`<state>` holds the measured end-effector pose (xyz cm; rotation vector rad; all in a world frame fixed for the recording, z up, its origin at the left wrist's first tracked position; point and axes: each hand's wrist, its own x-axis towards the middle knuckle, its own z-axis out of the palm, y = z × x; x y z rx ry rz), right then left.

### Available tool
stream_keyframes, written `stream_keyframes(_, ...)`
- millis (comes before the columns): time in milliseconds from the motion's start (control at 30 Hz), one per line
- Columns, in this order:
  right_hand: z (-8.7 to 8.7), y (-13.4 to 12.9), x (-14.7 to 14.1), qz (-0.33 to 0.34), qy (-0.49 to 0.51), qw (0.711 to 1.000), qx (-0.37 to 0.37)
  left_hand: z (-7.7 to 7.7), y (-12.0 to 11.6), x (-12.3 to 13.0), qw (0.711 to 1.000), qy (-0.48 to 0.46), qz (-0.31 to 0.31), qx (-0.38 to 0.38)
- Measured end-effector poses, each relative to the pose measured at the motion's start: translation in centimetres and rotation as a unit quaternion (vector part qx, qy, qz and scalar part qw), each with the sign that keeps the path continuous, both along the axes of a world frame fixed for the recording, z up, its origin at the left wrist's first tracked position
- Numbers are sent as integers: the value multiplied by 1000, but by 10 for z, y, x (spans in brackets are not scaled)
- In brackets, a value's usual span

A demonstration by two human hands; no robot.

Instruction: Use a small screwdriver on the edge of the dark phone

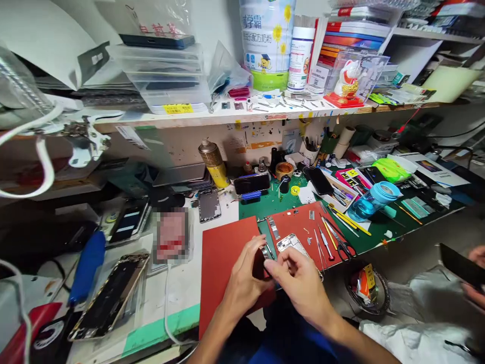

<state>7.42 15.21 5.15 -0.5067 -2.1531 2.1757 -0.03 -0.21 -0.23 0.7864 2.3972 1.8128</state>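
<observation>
My left hand is curled over the red mat, its fingers closed on a small metallic phone part. My right hand meets it from the right, thumb and forefinger pinched together close to the part; whatever lies between those fingertips is hidden. Just behind the right hand lies an open phone housing, partly covered by the fingers. A narrow phone board rests farther back on the mat. Tweezers, a screwdriver and black-handled scissors lie to the right.
A blue water bottle stands at the right beside yellow-handled tools. At the left lie an opened phone and a blue-handled tool. A shelf overhangs the bench. Another person's hand holds a phone at far right.
</observation>
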Motion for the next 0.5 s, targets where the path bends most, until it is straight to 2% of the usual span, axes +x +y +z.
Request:
stream_keyframes(133, 9, 0, -10, 40, -26, 997, -52, -12, -12, -6, 995, 79, 15, -52)
stream_keyframes(233, 4, 7, 0, 61, -31, 991, -112, -18, -18, -14, 990, 98, 35, -100)
stream_keyframes(300, -3, 14, 13, 56, -35, 990, -122, -16, -20, -17, 987, 84, 57, -123)
stream_keyframes(500, -26, 43, 58, -16, -54, 996, 70, 5, -22, -16, 972, 21, 136, -188)
